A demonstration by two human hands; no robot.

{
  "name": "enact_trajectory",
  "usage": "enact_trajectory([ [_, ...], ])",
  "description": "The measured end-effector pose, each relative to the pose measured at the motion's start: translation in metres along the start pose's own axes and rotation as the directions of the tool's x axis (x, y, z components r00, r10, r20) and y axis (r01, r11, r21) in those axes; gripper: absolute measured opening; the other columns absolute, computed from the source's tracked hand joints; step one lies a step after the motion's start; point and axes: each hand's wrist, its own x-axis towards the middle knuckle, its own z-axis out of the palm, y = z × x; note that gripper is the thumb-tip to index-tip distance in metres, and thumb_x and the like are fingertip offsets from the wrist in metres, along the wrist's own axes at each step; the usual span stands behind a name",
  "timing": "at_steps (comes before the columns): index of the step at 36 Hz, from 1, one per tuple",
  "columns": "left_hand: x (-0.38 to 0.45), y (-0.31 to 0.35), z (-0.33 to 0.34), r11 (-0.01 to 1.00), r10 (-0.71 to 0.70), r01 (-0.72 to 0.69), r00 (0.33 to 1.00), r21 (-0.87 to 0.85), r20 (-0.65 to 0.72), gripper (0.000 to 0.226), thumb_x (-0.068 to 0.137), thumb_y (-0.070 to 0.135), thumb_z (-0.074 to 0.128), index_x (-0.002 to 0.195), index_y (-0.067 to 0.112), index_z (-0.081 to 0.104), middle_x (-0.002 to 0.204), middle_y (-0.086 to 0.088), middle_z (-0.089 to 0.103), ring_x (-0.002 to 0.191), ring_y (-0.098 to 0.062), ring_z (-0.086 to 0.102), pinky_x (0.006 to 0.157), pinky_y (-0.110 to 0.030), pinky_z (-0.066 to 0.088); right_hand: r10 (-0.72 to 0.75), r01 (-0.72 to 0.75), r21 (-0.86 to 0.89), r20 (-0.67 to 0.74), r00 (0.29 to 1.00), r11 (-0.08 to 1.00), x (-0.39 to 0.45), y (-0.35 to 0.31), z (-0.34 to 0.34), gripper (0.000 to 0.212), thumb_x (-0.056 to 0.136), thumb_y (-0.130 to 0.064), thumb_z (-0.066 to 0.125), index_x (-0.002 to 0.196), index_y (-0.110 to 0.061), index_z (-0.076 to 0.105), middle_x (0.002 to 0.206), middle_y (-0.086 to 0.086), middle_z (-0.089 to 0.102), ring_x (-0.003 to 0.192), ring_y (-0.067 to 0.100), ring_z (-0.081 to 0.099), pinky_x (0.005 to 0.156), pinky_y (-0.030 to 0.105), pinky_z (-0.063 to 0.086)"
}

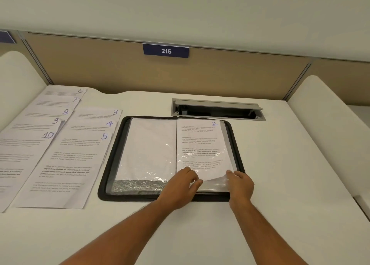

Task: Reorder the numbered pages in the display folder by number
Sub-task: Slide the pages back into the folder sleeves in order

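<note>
White desk (200,234) in a numbered study booth, sign "215" (166,51) at 12 o'clock: a black-edged display folder (112,160) lies open at centre, the page marked 2 (202,142) sitting in its right-hand plastic sleeve. At 6 o'clock of that page, the left hand (182,186) and the right hand (239,184) both pinch the sleeve's lower edge, fingers curled on the plastic. At 9 o'clock, loose pages lie fanned in two overlapping rows, 3 to 5 (80,154) just beside the folder, 6 to 10 (30,140) farther out.
</note>
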Motion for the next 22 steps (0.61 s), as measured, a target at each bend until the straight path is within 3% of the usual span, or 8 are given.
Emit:
enact_trajectory([
  [3, 0.001, -0.001, -0.015, 0.996, -0.028, 0.024, 0.999, -0.084, -0.041, 0.020, 0.102, 0.039, 0.050, 0.092, 0.024, 0.057, 0.092, 0.011, 0.053, 0.084, -0.006, 0.051, 0.076, -0.025, 0.045, -0.017, 0.015, 0.047, 0.042, 0.999, 0.999, -0.015, -0.009, 0.012, 0.008, 0.092, -0.015, 0.073, 0.100, -0.012, 0.072, 0.097, 0.004, 0.072, 0.094, 0.024, 0.067, 0.069, 0.030, 0.053],
  [5, 0.002, -0.002, -0.027, 0.988, -0.069, 0.059, 0.995, -0.141, -0.070, 0.020, 0.103, 0.039, 0.051, 0.091, 0.024, 0.056, 0.092, 0.010, 0.055, 0.083, -0.006, 0.054, 0.076, -0.024, 0.047, -0.097, 0.095, 0.058, 0.041, 0.994, 0.994, -0.031, -0.017, 0.023, 0.003, 0.094, -0.014, 0.069, 0.095, -0.012, 0.071, 0.093, 0.003, 0.072, 0.090, 0.022, 0.067, 0.064, 0.026, 0.048],
  [11, 0.004, -0.008, -0.065, 0.932, -0.231, 0.186, 0.966, -0.310, -0.114, 0.022, 0.102, 0.047, 0.050, 0.098, 0.028, 0.061, 0.098, 0.013, 0.060, 0.091, -0.001, 0.058, 0.080, -0.019, 0.049, -0.391, 0.390, 0.033, 0.125, 0.912, 0.920, -0.090, -0.028, 0.064, 0.011, 0.099, -0.020, 0.066, 0.110, -0.023, 0.065, 0.110, -0.009, 0.067, 0.100, 0.013, 0.066, 0.076, 0.019, 0.057],
  [14, 0.002, -0.015, -0.083, 0.885, -0.292, 0.218, 0.948, -0.410, -0.125, 0.032, 0.104, 0.051, 0.043, 0.102, 0.026, 0.063, 0.099, 0.011, 0.064, 0.092, -0.005, 0.062, 0.084, -0.026, 0.052, -0.529, 0.540, 0.002, 0.199, 0.825, 0.842, -0.113, -0.026, 0.083, 0.012, 0.098, -0.020, 0.067, 0.109, -0.026, 0.064, 0.111, -0.013, 0.065, 0.103, 0.007, 0.063, 0.087, 0.017, 0.055],
  [16, -0.001, -0.021, -0.093, 0.838, -0.331, 0.231, 0.935, -0.494, -0.124, 0.041, 0.104, 0.056, 0.036, 0.103, 0.026, 0.065, 0.101, 0.010, 0.068, 0.094, -0.006, 0.065, 0.088, -0.029, 0.054, -0.611, 0.637, -0.022, 0.260, 0.747, 0.770, -0.128, -0.025, 0.095, 0.014, 0.098, -0.016, 0.068, 0.107, -0.027, 0.066, 0.108, -0.018, 0.065, 0.104, -0.002, 0.061, 0.087, 0.009, 0.049],
  [22, -0.015, -0.048, -0.112, 0.737, -0.453, 0.266, 0.877, -0.622, -0.162, 0.054, 0.094, 0.071, 0.034, 0.097, 0.027, 0.065, 0.095, 0.003, 0.071, 0.093, -0.016, 0.070, 0.089, -0.040, 0.060, -0.639, 0.727, -0.034, 0.450, 0.623, 0.686, -0.159, -0.017, 0.128, 0.021, 0.098, -0.017, 0.068, 0.109, -0.035, 0.063, 0.111, -0.032, 0.057, 0.109, -0.014, 0.055, 0.088, 0.000, 0.042],
])
